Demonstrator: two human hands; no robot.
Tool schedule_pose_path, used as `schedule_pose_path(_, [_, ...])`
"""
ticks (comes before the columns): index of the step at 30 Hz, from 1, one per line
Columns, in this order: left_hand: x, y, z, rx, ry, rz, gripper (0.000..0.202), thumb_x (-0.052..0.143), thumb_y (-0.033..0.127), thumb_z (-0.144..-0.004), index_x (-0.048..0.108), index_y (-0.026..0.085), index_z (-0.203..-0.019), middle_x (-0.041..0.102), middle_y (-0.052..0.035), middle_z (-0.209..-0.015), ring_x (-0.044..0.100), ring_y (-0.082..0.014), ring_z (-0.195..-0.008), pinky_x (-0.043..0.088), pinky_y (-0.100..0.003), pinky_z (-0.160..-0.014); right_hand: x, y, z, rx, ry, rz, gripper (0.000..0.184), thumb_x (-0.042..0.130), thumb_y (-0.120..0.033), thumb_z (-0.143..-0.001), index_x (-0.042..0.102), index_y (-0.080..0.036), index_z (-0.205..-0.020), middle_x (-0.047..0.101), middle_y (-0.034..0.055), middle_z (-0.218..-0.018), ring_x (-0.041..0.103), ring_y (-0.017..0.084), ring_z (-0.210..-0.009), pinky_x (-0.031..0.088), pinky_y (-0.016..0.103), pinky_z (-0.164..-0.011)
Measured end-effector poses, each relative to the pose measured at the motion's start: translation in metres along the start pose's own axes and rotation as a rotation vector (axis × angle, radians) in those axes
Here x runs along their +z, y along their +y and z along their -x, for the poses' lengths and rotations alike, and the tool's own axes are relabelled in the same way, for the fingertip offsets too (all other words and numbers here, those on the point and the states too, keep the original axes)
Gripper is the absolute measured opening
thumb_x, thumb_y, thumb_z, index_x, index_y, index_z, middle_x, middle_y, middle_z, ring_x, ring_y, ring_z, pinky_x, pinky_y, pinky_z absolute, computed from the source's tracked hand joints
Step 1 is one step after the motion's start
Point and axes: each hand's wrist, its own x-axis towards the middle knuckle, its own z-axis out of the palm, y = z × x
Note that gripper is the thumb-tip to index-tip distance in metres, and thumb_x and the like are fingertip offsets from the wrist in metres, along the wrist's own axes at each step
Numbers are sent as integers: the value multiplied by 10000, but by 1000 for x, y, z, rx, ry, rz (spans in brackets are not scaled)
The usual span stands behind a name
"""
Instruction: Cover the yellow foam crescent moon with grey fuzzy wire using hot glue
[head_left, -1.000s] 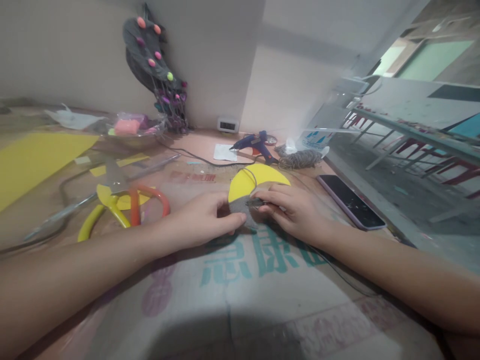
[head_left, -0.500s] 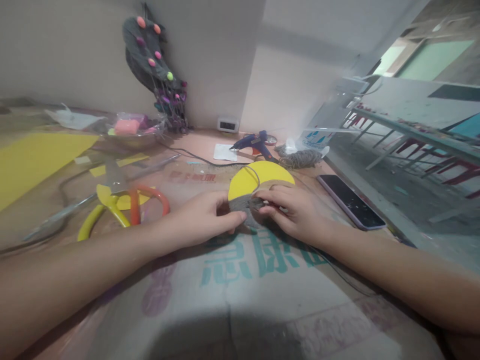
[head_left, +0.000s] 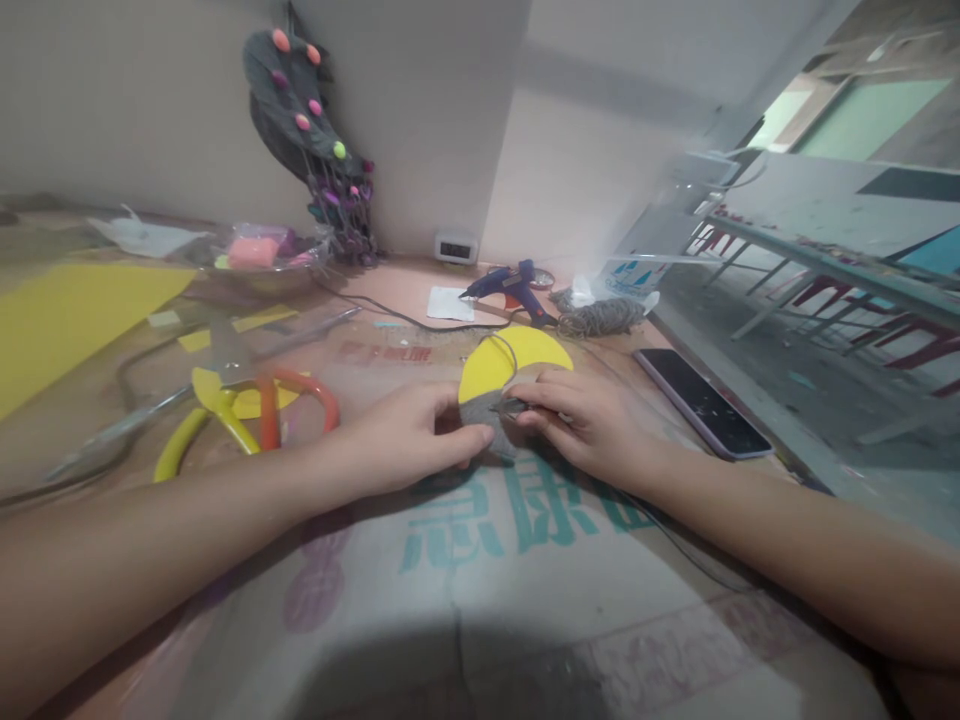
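Note:
A yellow crescent-shaped piece (head_left: 517, 352), its lower part wound with grey yarn (head_left: 480, 411), is between my two hands at the middle of the table. My left hand (head_left: 427, 435) grips its left edge, thumb in front and fingers partly hidden behind. The fingertips of my right hand (head_left: 581, 415) are pinched on grey yarn against the wrapped part. A loop of yarn arches over the yellow surface. Below, a thin strand (head_left: 459, 640) runs over the printed sheet (head_left: 375, 620) toward me.
Scissors (head_left: 262, 420) with yellow and orange handles lie left; a phone (head_left: 701, 400) lies right. Behind are a blue glue gun (head_left: 517, 288), a bundle of grey yarn (head_left: 604, 316) and a small digital clock (head_left: 456, 248). A decorated grey crescent (head_left: 289, 110) hangs on the wall.
The yellow piece has turned and tilted slightly, and less of its right side shows. Both hands keep nearly the same place and grip.

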Motion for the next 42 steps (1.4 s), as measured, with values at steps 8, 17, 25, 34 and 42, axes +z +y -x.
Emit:
schedule_pose_path(8, [-1, 4, 0, -17, -9, 35, 273, 527, 419, -873, 624, 183, -777, 638, 18, -662, 560, -134, -590, 399, -226, -531, -2, 0, 0, -29, 32, -16, 179, 504, -252, -962, 625, -188, -1077, 680, 63, -890, 619, 184, -844, 482, 322, -762])
schedule_pose_path(17, [-3, 5, -2, -41, -33, 144, 300, 528, 400, -867, 568, 175, -673, 596, 24, -619, 523, -124, -567, 387, -226, -531, -7, -6, 4, -21, 78, -86, 234, 477, -310, -960, 600, -156, -1087, 599, 37, -774, 541, 159, -708, 439, 282, -664])
schedule_pose_path(25, [-4, 4, -3, -16, -25, 135, 269, 527, 363, -870, 577, 172, -688, 600, 18, -643, 547, -129, -605, 407, -227, -562, -9, -7, 5, 68, 73, -98, 244, 571, -417, -898, 570, -174, -907, 571, 10, -708, 486, 126, -601, 401, 250, -564])
schedule_pose_path(34, [1, 6, 0, 30, -10, 36, 189, 551, 354, -858, 634, 193, -805, 648, 34, -686, 584, -130, -618, 424, -221, -588, 0, -20, 0, 291, -4, -300, 87, 637, -243, -836, 644, -171, -883, 694, 33, -849, 613, 110, -659, 456, 210, -563])
schedule_pose_path(42, [2, 5, 0, 97, 43, -59, 258, 554, 419, -860, 661, 187, -895, 678, 6, -800, 592, -155, -703, 430, -236, -619, 1, -26, -6, 275, -12, -325, 149, 570, -184, -873, 630, -173, -737, 653, -3, -705, 567, 101, -616, 413, 206, -548])
